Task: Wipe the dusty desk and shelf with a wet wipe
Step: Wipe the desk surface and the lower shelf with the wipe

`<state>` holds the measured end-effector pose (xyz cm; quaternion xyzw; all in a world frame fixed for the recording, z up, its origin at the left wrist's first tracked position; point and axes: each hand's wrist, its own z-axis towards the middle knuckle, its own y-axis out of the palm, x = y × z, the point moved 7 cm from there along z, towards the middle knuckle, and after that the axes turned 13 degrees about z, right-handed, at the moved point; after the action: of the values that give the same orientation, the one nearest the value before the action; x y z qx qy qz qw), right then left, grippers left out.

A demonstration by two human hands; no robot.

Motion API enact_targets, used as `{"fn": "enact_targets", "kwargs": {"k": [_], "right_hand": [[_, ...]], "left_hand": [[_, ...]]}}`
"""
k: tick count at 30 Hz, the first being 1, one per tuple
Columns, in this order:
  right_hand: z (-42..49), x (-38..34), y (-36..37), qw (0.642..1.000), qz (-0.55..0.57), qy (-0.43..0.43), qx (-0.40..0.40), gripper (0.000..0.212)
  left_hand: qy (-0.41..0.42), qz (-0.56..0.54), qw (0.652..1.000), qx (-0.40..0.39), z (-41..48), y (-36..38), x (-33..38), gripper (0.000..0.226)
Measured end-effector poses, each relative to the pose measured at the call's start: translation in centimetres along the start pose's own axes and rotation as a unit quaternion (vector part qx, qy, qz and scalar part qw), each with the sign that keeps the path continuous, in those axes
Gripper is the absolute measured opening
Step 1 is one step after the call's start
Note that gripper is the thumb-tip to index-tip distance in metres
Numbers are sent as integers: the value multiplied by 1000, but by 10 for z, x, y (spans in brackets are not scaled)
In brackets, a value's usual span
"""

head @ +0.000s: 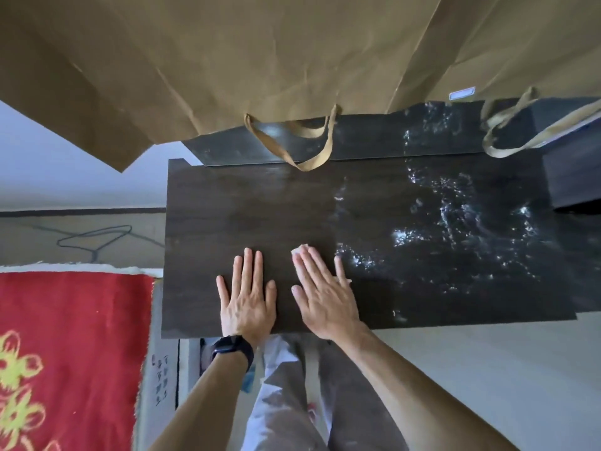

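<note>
Fingers (312, 265) straight and spread, both hands lay flat on the surface (227, 206).
Right hand (325, 297) pressed the wipe (300, 249) down near the front edge, white peeking out past its fingertips; left hand (248, 301) rested just beside it, holding nothing. White dust (455, 222) speckled the right half, and bags (227, 60) leaned over the shelf (374, 138) behind.

I see both hands flat on the desk (244, 206) near its front edge, the left hand (247, 299) just beside the right hand (327, 301). The wet wipe (300, 249) lies under the right fingers. Behind the desk sits a shelf (367, 138), with paper bags (227, 60) reaching over it. A rug (71, 320) lies on the floor to the left.
</note>
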<state>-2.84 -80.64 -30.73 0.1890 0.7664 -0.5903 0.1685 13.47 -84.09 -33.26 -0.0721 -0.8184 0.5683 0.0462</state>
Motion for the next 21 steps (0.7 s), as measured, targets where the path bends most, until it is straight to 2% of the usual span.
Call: {"fn": "enact_targets", "kwargs": {"k": [4, 6, 8, 10, 12, 14, 17, 21], "right_hand": [[-33, 105, -39, 981, -24, 177, 70, 65], [-46, 134, -52, 967, -6, 236, 96, 67], [-43, 123, -51, 974, -11, 205, 92, 68], [-36, 82, -34, 996, -22, 75, 45, 67], [-23, 38, -11, 999, -17, -50, -10, 65], [7, 6, 2, 994, -12, -105, -22, 65], [58, 0, -5, 996, -10, -91, -24, 62], [68, 88, -52, 996, -33, 68, 54, 63]], "left_hand": [[-53, -23, 998, 4, 3, -4, 12, 65], [-102, -44, 994, 16, 5, -8, 21, 65], [-133, -46, 990, 32, 7, -11, 28, 65], [-140, -41, 989, 36, 9, -10, 30, 64], [-137, -40, 989, 36, 11, -8, 29, 63], [-132, -39, 990, 35, 11, -7, 28, 62], [-136, -48, 989, 35, 11, -7, 27, 60], [-141, -48, 988, 44, 10, -9, 27, 60]]}}
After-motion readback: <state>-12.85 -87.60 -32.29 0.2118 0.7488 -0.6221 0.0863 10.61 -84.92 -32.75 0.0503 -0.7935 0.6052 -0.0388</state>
